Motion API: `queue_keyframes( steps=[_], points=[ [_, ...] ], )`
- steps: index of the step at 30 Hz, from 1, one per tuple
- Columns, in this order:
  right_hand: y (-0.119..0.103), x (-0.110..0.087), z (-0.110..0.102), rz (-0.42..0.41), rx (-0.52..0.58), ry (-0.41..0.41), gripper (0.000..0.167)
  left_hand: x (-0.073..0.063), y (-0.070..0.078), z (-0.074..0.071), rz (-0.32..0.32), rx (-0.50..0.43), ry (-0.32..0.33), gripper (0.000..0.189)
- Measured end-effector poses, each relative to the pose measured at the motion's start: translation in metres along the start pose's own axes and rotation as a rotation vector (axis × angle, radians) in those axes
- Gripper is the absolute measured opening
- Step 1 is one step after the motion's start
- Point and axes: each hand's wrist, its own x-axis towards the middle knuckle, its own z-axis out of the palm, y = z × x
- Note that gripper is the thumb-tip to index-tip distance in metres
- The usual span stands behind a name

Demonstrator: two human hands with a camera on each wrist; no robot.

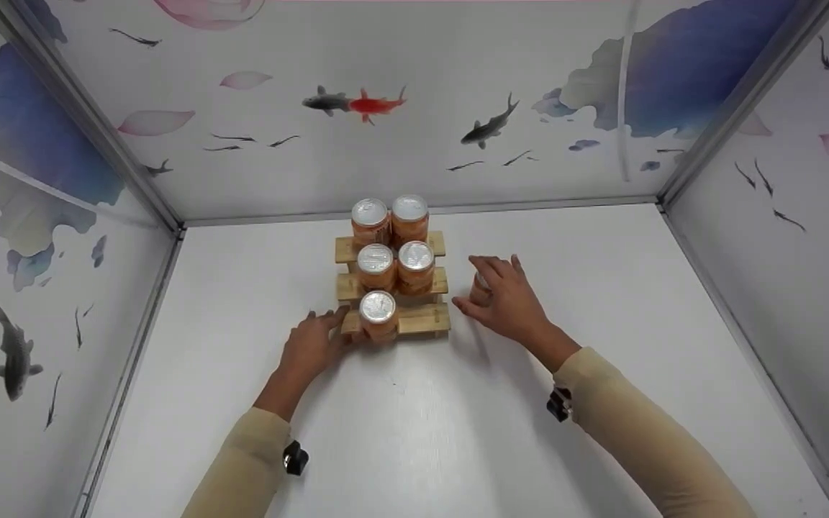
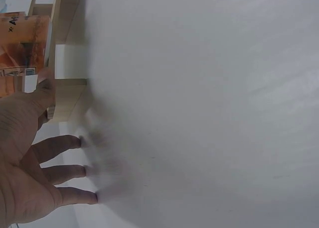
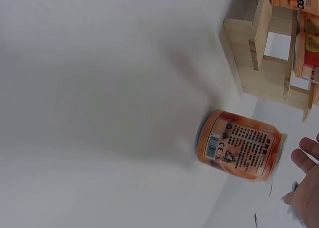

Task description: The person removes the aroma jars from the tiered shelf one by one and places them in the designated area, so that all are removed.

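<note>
A three-step wooden rack [image 1: 425,320] carries orange cans with silvery lids: two on the top step, two on the middle step, and one can [image 1: 378,316] at the left of the bottom step. My left hand [image 1: 310,342] pinches the left end of that bottom step between thumb and forefinger, its other fingers spread, as the left wrist view shows. To the right of the rack, another orange can [image 3: 239,146] stands upright on the table. Over this can hovers my right hand [image 1: 508,298], fingers extended; a gap shows between fingers and can in the right wrist view.
The white table [image 1: 400,432] is bounded by a back wall [image 1: 429,158] and two side walls, printed with fish and petals. Behind the rack, the back wall rises close by. A dark device [image 1: 296,458] sits at the left wrist, another [image 1: 560,404] at the right.
</note>
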Motion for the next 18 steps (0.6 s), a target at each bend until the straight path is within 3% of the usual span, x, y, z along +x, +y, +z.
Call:
queue_keyframes(
  steps=[11,18],
  points=[
    [-0.023,-0.001,0.01,-0.018,0.008,-0.083,0.076,0.0,0.0,0.001,0.005,-0.025,0.006,0.055],
    [-0.036,-0.004,0.021,-0.08,0.02,-0.076,0.074,-0.001,0.001,-0.001,0.02,-0.014,0.02,0.053]
  ],
)
